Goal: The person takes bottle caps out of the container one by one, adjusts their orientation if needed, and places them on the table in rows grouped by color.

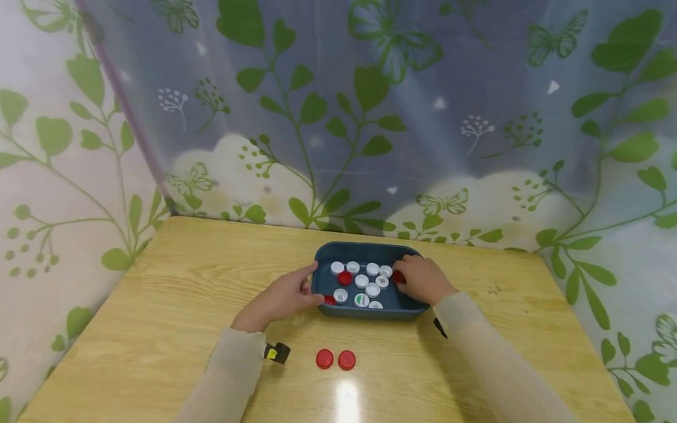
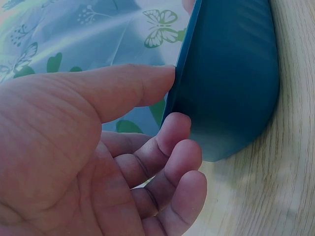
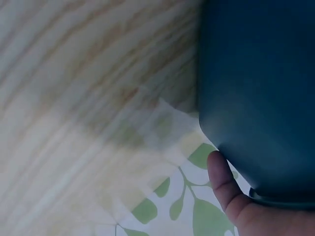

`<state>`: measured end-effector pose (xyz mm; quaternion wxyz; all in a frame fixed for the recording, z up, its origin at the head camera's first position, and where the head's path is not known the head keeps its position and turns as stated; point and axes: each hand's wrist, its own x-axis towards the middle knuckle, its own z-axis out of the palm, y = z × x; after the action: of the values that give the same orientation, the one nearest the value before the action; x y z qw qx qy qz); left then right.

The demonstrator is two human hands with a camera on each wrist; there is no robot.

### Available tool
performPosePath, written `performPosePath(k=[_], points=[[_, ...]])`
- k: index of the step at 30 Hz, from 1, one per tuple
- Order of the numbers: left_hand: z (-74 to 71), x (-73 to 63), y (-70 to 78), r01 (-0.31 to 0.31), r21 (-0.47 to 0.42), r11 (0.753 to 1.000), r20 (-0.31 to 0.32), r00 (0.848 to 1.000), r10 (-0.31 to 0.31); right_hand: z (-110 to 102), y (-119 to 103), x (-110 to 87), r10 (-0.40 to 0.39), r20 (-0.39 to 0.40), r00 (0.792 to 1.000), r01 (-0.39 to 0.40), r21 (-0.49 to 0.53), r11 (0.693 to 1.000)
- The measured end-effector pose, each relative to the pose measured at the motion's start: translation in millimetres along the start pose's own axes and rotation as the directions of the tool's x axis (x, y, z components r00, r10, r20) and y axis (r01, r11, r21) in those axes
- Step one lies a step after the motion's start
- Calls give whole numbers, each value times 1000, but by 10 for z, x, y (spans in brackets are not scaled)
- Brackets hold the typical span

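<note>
A dark blue rectangular tray stands on the table, with several white bottle caps and a few red ones inside. My left hand holds its left end. In the left wrist view the thumb reaches over the rim and curled fingertips lie along the outer wall. My right hand reaches over the right end, its fingertips around a red bottle cap inside. In the right wrist view one digit shows outside the tray wall; the other fingertips are hidden.
Two red bottle caps lie side by side on the wooden table, in front of the tray. A leaf-patterned curtain hangs behind the table and along both sides. A small black device sits at the left wrist.
</note>
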<state>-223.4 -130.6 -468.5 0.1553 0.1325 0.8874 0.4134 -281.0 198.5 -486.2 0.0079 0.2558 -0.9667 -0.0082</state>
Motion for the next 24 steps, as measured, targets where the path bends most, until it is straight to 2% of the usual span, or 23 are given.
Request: performPosePath(k=[7,13,17,24], points=[[11,13,-1,0,3,1000,-1,1000,0,42,-2,-15,11,-20,1000,-11,-3,1000],[32,31,-26,-14,22,1000,-41,999,15,49,-9,4,39,-39,998,-37,53,998],[41,37,-25,-3,5,1000,-66,998,4,45,-7,19,57,-42,997,-53,103,993],[55,37,-3,16,-12,1000,-60,998,-16,67,7,-1,78,-32,996,-73,134,988]])
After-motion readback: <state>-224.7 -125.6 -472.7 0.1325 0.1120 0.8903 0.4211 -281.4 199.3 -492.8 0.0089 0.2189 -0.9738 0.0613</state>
